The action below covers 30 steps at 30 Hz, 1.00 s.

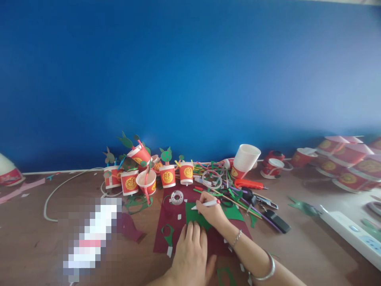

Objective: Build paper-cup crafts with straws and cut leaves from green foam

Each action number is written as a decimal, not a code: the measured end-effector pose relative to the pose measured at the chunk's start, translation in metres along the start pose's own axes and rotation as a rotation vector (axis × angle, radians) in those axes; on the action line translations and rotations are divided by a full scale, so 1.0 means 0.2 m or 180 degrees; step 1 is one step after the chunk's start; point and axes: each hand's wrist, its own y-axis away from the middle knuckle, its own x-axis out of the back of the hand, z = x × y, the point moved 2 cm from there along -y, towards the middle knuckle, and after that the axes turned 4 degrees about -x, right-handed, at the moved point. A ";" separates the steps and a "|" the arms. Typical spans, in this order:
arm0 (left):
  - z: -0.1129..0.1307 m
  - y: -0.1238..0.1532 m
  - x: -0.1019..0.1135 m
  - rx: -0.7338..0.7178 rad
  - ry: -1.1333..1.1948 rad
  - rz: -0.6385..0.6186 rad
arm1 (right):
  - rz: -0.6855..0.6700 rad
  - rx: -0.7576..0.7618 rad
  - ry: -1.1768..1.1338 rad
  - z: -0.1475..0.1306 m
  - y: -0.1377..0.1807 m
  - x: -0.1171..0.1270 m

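My right hand [212,214] grips a white marker [208,204] with a red end, its tip at the upper left part of a green paper sheet [193,215]. Flat on the near edge of that sheet lies my left hand [192,250], fingers stretched forward. Beneath both is a dark red sheet [162,238]. On it, left of the marker, rest a clear ring-shaped piece [177,197] and a cut green scrap [168,234]. Whether the marker has drawn a line cannot be made out.
Red-and-white paper cups [167,176] with green cutouts stand along the blue wall. Right of them are stacked cups [244,161], an orange cutter [250,184], colored sticks and keys [276,221]. A power strip [351,234] lies far right, a blurred-out object [93,236] left.
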 end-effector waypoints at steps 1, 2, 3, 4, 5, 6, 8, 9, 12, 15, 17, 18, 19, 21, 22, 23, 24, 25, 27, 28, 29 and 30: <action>0.00 0.00 0.00 0.0003 -0.0001 0.0010 | 0.0003 0.0006 0.0004 0.00 0.00 0.00; 0.00 0.00 0.00 0.0007 0.0000 0.0011 | 0.0008 0.0012 0.0006 0.00 0.00 0.00; 0.00 0.00 0.00 0.0007 0.0003 0.0006 | 0.0011 0.0014 0.0006 0.00 0.00 0.00; 0.00 0.00 0.00 0.0006 0.0006 -0.0006 | 0.0011 0.0011 0.0004 0.00 0.00 0.00; 0.00 0.00 0.00 0.0003 0.0008 -0.0016 | 0.0009 0.0006 0.0002 0.00 0.00 0.00; 0.00 0.00 0.00 0.0006 0.0005 -0.0021 | 0.0002 -0.0004 0.0000 0.00 0.00 0.00; 0.00 0.00 0.00 0.0009 -0.0008 -0.0004 | -0.0014 -0.0024 -0.0003 0.00 0.00 0.00; 0.00 0.00 0.00 0.0007 -0.0018 0.0013 | -0.0022 -0.0032 -0.0002 0.00 0.00 0.00; 0.00 0.00 0.00 -0.0008 -0.0029 0.0040 | -0.0040 -0.0049 0.0001 0.00 0.00 0.00; 0.00 0.00 0.00 0.0007 -0.0013 0.0011 | -0.0074 -0.0062 0.0002 -0.01 0.00 0.00; 0.00 0.01 0.00 0.0016 -0.0003 -0.0005 | -0.0096 -0.0069 0.0003 -0.02 0.00 0.00; 0.00 0.01 -0.01 0.0015 0.0000 -0.0013 | -0.0103 -0.0070 0.0002 -0.02 0.00 0.00; 0.00 0.01 -0.01 0.0011 0.0003 -0.0017 | -0.0110 -0.0070 -0.0001 -0.02 0.00 0.00; 0.00 0.01 -0.01 0.0013 0.0011 -0.0020 | -0.0123 -0.0071 -0.0003 -0.02 0.01 0.01; 0.00 0.01 -0.01 0.0019 0.0015 -0.0023 | -0.0127 -0.0073 -0.0004 -0.02 0.01 0.01; 0.00 0.01 -0.01 0.0028 0.0021 -0.0030 | -0.0134 -0.0071 -0.0007 -0.02 0.01 0.01; 0.00 0.01 -0.01 0.0038 0.0028 -0.0039 | -0.0144 -0.0068 -0.0014 -0.02 0.01 0.00; 0.00 0.01 -0.01 0.0052 0.0035 -0.0052 | -0.0152 -0.0068 -0.0020 -0.02 0.01 0.00; 0.00 0.01 -0.01 0.0076 0.0050 -0.0080 | -0.0162 -0.0062 -0.0021 -0.02 0.01 0.00; 0.00 0.00 -0.01 0.0081 0.0055 -0.0090 | -0.0160 -0.0060 -0.0011 -0.02 0.01 0.00; 0.00 0.00 -0.01 0.0084 0.0059 -0.0099 | -0.0158 -0.0062 0.0002 -0.02 0.01 0.00; 0.00 0.00 -0.01 0.0079 0.0062 -0.0105 | -0.0161 -0.0064 0.0015 -0.02 0.01 0.00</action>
